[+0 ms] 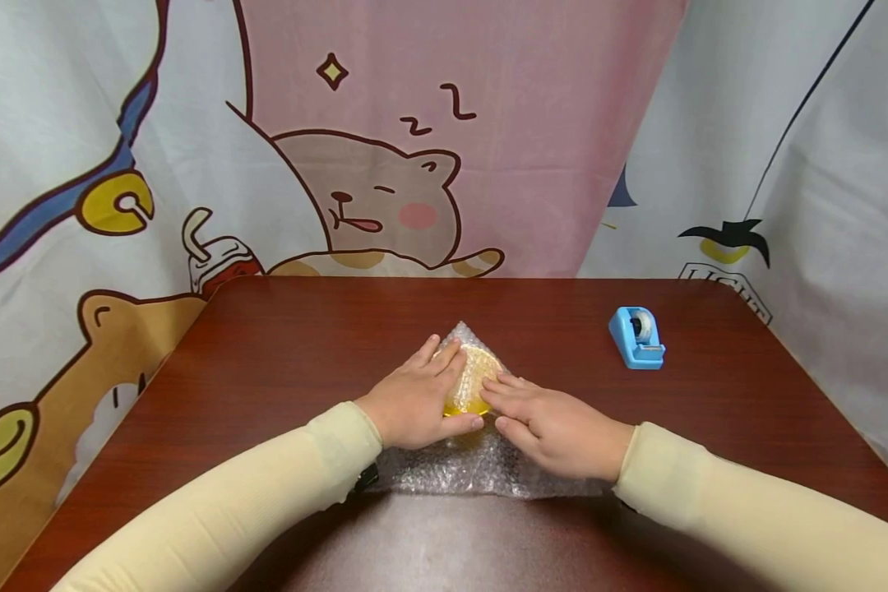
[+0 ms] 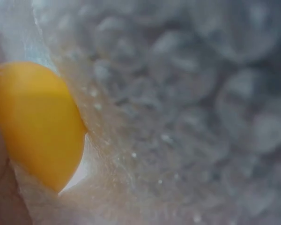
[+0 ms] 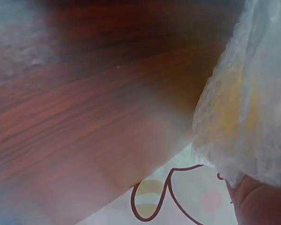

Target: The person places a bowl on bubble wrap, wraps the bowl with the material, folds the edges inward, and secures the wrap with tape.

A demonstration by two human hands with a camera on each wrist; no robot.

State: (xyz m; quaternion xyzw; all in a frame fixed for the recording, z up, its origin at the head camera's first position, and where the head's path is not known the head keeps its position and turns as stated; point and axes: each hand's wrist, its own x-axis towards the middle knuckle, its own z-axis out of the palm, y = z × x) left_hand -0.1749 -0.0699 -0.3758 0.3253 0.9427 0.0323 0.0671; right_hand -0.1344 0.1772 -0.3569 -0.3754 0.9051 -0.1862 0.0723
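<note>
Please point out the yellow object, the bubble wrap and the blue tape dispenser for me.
Yellow object (image 2: 42, 126): left wrist view, on its rounded side.
Bubble wrap (image 1: 462, 470): head view, on its near part.
Blue tape dispenser (image 1: 635, 349): head view, on its body.

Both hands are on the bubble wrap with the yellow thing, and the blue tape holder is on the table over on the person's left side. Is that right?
Not quite: the head view shows the blue tape holder on the table over on the person's right side. The left hand and right hand are on the bubble wrap with the yellow thing.
</note>
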